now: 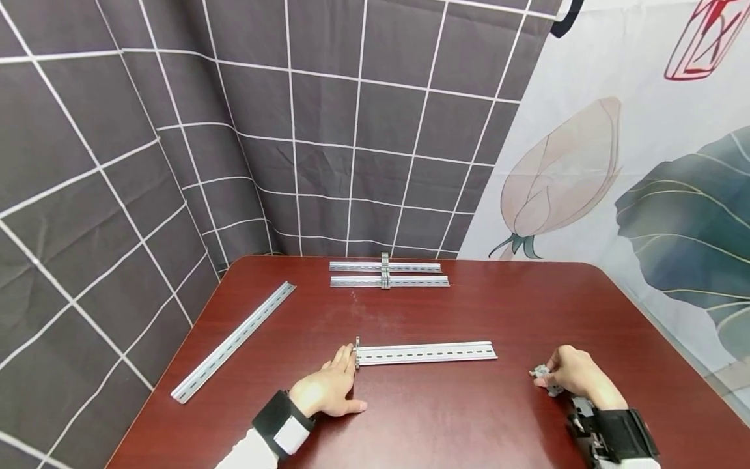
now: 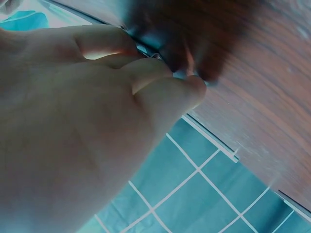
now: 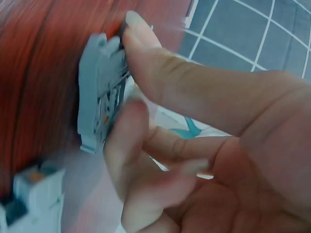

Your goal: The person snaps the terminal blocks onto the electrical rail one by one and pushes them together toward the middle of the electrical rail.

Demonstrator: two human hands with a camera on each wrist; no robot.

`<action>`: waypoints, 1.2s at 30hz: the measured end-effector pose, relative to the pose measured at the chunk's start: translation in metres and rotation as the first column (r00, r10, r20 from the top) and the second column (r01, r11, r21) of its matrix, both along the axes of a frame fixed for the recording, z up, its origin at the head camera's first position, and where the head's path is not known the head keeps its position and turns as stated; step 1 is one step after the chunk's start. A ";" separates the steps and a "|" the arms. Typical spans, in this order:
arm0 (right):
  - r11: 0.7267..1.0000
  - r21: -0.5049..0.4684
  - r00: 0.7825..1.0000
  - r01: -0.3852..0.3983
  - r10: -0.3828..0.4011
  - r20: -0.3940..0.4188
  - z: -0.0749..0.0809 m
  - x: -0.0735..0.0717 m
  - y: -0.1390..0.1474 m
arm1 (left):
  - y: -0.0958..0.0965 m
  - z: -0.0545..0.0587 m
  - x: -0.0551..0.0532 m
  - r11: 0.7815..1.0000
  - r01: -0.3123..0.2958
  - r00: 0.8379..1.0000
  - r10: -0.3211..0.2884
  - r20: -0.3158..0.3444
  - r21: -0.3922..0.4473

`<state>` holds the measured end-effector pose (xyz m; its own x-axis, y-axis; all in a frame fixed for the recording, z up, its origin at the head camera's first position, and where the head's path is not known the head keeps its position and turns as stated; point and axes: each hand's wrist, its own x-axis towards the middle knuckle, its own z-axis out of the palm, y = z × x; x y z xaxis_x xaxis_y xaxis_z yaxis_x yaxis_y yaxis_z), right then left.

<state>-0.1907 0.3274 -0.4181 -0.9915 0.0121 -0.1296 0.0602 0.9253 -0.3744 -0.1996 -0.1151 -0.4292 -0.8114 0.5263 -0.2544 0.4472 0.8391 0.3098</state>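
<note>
No readable text, labels, brands or numbers anywhere.

Left hand [image 1: 327, 389] seemingly flat, thumb spread; right hand [image 1: 577, 372] pinching.

Behind the reddish-brown table [image 1: 445, 417] I see a creased grey cloth [image 1: 325, 104] gridded with white lines, and to its right a white hanging [image 1: 592, 65] printed with a pinkish bud [image 1: 562, 172] and blue-green leaf [image 1: 691, 218].

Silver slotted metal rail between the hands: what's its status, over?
Left hand: fingertips at the rail's left end. Right hand pinching a thin grey plastic block. Rail lying flat. Nothing visibly blocking it; another pale plastic block near right hand.
</note>
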 end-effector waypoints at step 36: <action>0.935 -0.195 0.940 -0.295 0.248 -0.234 0.002 -0.033 -0.207 | 0.002 -0.001 0.000 1.000 -0.013 1.000 0.013 0.002 -0.006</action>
